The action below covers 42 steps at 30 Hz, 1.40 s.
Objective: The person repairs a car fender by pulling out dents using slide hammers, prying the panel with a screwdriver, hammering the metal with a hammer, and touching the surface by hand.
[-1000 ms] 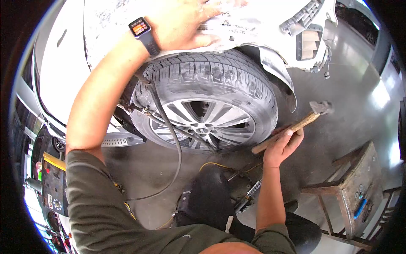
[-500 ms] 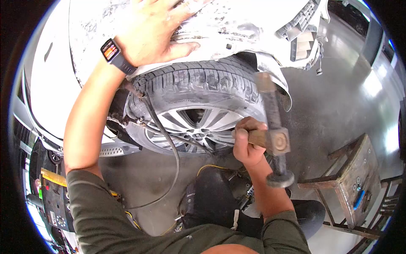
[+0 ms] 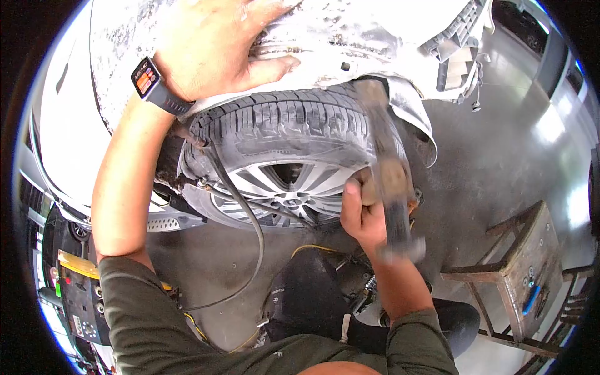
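My left hand lies flat on the scraped white fender, fingers spread, a smartwatch on its wrist. Some of its fingertips run past the top edge of the view. In front of the wheel, my right hand is closed around the handle of a hammer. The hammer's head is blurred by motion and points toward the camera, one end up by the fender's lower edge, the other over my right forearm. Below the fender sits the tire.
A dark cable hangs beside the wheel down to the floor. At the right stands a worn stool with a blue tool on it. A machine with a yellow bar is at the left. Metal tools lie near my knees.
My right hand has swung the hammer from the right toward the wheel, turning its head toward the camera. My left hand has slid left along the fender, still flat on it.
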{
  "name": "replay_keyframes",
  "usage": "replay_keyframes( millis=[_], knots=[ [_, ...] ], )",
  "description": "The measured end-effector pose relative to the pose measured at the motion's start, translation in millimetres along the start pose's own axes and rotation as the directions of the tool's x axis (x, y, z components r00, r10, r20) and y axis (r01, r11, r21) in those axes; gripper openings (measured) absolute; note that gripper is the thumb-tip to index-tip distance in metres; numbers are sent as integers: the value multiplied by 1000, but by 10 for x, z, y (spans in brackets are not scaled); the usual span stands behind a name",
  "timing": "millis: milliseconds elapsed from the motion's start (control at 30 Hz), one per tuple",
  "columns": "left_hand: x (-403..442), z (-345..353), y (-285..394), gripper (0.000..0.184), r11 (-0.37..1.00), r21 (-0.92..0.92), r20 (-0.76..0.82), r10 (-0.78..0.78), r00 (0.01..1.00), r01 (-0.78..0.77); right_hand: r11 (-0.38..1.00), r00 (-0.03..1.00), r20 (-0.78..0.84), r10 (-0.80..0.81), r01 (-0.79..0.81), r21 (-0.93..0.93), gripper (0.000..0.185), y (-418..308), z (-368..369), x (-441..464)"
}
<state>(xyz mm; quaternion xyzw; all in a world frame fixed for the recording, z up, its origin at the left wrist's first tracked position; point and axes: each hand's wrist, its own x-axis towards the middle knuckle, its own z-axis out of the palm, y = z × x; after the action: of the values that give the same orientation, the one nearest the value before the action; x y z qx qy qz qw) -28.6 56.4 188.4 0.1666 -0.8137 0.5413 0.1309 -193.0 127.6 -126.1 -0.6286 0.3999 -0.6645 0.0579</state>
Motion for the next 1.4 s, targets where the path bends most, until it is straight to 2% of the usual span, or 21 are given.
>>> replay_keyframes(
  millis=[33,167,267,300,400,433,533,567,667,700,800,833,933,967,1033,1100,1133,1200,1233,1333,1400],
  knots=[
    [-17,22,4,91,1000,3,-8,5,1000,-5,993,994,-51,-95,98,65,53,-5,6,-14],
    [-12,-9,25,90,1000,26,20,6,1000,-6,998,1000,22,17,-16,-66,56,56,-11,-32],
    [14,-66,7,91,999,52,43,9,999,-11,1000,1000,-7,-18,18,24,58,-23,-48,-9],
    [3,-65,21,91,999,52,47,13,999,-16,983,984,-93,-152,161,93,61,102,58,-66],
    [-34,52,10,93,995,-95,-31,-25,999,22,989,992,-43,-120,116,-90,59,91,23,-75],
    [-32,48,15,93,998,-55,-27,-4,1000,2,995,999,31,24,-20,-101,58,137,21,-56],
    [4,-2,16,93,998,50,6,26,1000,-26,992,995,-29,92,-94,-80,49,-113,-7,18],
    [5,-55,53,93,999,50,46,14,999,-16,999,999,-45,-10,8,-38,50,-55,-26,-64],
    [-1,-65,72,94,998,59,67,10,998,-14,1000,999,-39,-4,4,4,54,165,80,-97],
    [0,-61,66,94,998,60,61,11,998,-14,996,996,34,81,-79,-43,55,150,17,-52],
    [10,24,7,94,1000,-14,6,-3,1000,3,993,995,2,98,-98,-65,50,-181,-145,88],
    [-12,45,26,94,998,-66,-5,-14,1000,14,999,999,-22,47,-48,-16,48,-129,-128,1],
    [13,-44,33,94,998,65,50,17,999,-20,1000,1000,-22,2,-2,-18,41,325,58,-185],
    [20,-57,41,94,997,70,59,20,998,-24,996,998,25,54,-52,-66,40,213,-3,-71],
    [28,-72,32,95,996,88,77,21,997,-28,997,1000,-8,24,-25,-73,39,153,-15,-64],
    [-16,22,6,94,998,40,2,43,999,-43,999,999,-54,-7,5,-35,38,67,-16,-134],
    [-12,62,-4,94,998,25,-45,55,997,-54,997,999,-41,-36,33,-69,38,71,-27,-109],
    [12,17,53,92,999,-9,-13,30,999,-30,987,995,-14,-94,91,-136,39,76,-49,-57],
    [2,29,53,92,999,-9,-27,42,999,-42,994,1000,22,11,-8,-111,39,122,-23,-8],
    [35,29,9,92,999,-4,-25,51,998,-51,994,996,16,91,-89,-66,37,27,-5,-30],
    [49,-33,81,92,999,-37,41,3,999,-1,1000,999,-34,-9,10,22,37,-35,5,-67]
  ],
)
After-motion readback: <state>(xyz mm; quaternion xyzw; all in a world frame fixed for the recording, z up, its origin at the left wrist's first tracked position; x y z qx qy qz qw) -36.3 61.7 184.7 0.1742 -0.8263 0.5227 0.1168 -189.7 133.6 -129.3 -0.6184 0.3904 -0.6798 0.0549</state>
